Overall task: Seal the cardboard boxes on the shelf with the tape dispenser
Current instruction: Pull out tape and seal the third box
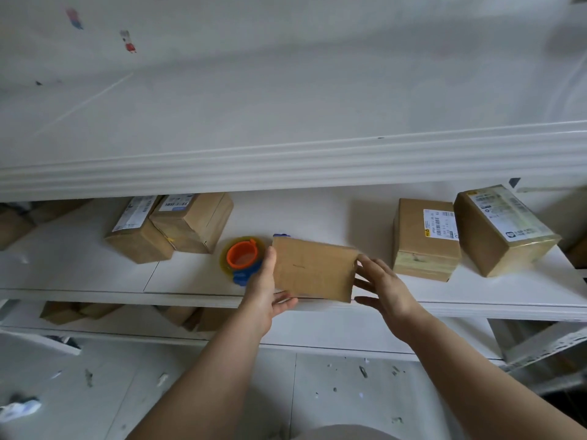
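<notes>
A white shelving unit is seen from the head view, above a speckled floor (349, 392), with the middle shelf (79, 268) carrying the work. A plain cardboard box (314, 269) is steadied at the shelf's front edge between the left hand (265, 290) and the right hand (382, 281). Both hands are laid flat against its sides with fingers fairly straight, not curled round it. The tape dispenser (243, 255) is left lying just beside the left hand, untouched. No tape is seen on the held box, so its sealing is judged still to be done. Two boxes well beyond the right hand (425, 239) (505, 230) appear already banded with yellowish tape. For the two labelled boxes past the dispenser (136, 233) (193, 220), sealing cannot be told. Five boxes and one dispenser are counted on this shelf; more boxes (178, 314) are partly seen on the shelf below.
</notes>
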`<action>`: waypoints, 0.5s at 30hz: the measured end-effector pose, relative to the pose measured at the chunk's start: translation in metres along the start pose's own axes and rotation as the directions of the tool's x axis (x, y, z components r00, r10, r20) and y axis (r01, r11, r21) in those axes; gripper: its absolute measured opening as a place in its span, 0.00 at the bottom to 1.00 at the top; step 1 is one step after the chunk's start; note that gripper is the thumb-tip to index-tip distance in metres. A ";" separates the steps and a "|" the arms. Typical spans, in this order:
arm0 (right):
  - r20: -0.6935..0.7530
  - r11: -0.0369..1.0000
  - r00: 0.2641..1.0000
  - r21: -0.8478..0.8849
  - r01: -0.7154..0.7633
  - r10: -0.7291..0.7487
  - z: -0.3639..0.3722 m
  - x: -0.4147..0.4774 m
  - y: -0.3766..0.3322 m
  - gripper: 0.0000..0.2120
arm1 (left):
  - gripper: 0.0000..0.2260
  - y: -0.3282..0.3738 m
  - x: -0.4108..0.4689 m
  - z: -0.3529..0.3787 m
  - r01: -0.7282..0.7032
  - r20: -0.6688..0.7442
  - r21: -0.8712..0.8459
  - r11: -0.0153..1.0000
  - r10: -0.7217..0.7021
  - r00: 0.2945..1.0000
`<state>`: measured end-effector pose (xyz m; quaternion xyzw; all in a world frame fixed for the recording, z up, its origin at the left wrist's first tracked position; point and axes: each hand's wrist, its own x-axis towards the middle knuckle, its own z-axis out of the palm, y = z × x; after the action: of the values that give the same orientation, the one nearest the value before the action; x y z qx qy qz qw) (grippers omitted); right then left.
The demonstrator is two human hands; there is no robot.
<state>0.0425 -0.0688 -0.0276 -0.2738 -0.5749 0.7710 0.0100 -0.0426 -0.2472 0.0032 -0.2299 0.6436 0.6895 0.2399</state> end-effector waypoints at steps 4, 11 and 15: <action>-0.010 0.980 1.000 -0.201 0.005 -0.008 0.000 -0.001 0.005 0.21 | 0.19 -0.003 0.000 -0.003 0.010 0.057 0.115 0.993 -0.017 0.998; 0.013 0.962 1.000 -0.272 0.005 -0.001 -0.009 -0.001 0.004 0.16 | 0.14 -0.009 0.003 0.001 -0.002 0.058 0.287 0.958 -0.016 0.998; -0.090 0.856 0.992 -0.517 0.027 -0.085 -0.018 0.003 0.004 0.20 | 0.17 -0.009 0.004 0.012 -0.023 0.040 0.238 0.971 0.014 0.999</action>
<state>0.0489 -0.0531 -0.0364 -0.2915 -0.7662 0.5726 -0.0097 -0.0406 -0.2342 -0.0053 -0.1804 0.7190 0.6139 0.2713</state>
